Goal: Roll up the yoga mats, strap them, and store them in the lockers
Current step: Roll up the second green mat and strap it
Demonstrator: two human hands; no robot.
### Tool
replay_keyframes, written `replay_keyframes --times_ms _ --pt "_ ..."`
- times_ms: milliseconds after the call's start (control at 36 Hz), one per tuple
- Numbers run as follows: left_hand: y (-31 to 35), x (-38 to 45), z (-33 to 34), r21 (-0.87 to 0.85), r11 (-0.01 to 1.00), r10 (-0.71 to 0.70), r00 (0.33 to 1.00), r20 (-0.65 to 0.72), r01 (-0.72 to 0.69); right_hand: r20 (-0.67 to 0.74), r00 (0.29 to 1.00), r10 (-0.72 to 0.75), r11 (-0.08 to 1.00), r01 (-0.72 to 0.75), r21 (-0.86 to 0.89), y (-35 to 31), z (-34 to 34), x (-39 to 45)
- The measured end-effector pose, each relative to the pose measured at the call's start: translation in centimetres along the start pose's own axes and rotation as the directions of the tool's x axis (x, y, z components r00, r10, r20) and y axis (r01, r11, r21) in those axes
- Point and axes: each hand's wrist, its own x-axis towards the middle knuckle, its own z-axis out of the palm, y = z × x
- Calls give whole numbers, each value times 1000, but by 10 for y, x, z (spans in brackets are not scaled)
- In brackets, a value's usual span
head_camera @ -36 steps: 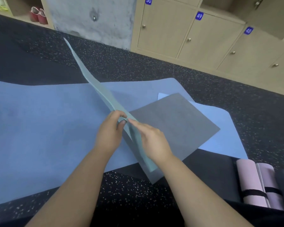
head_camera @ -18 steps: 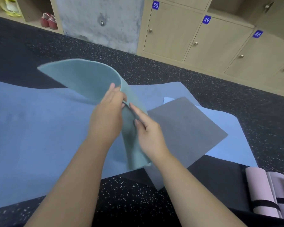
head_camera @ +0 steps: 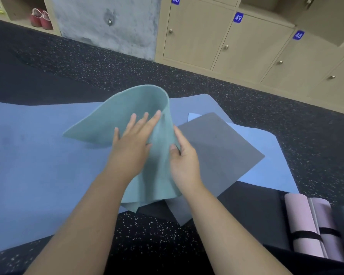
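Teal mat (head_camera: 135, 108) is bent over into a loose curl above the blue mat (head_camera: 38, 165) on the floor (head_camera: 87, 62). Left hand (head_camera: 131, 145) lies flat on the curl's outer face, fingers straight and spread, gripping nothing. Right hand (head_camera: 184, 161) grasps the teal mat's right side, thumb curled onto the material, fingers behind it. A grey mat (head_camera: 222, 147) lies just right of the hands, overlapping a light blue mat (head_camera: 266, 175). Two pink rolled mats (head_camera: 310, 225), strapped with black bands, lie at lower right. Lockers (head_camera: 197, 36) numbered 50, 49 and 48 stand beyond, doors closed; contents not visible. An open shelf (head_camera: 18, 8) at upper left holds red shoes (head_camera: 41, 18).
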Motion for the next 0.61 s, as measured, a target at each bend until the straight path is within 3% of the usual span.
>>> replay_keyframes --times_ms 167,333,611 --pt "-14 3 8 37 991 -134 990 47 132 -170 978 117 991 -127 -49 14 -24 8" --pt "-9 -5 39 -121 981 -101 932 347 151 -254 942 222 969 -243 -55 38 -48 11" --pt "-22 -35 117 99 991 -125 843 524 86 -314 900 303 940 -336 -58 66 -80 4"
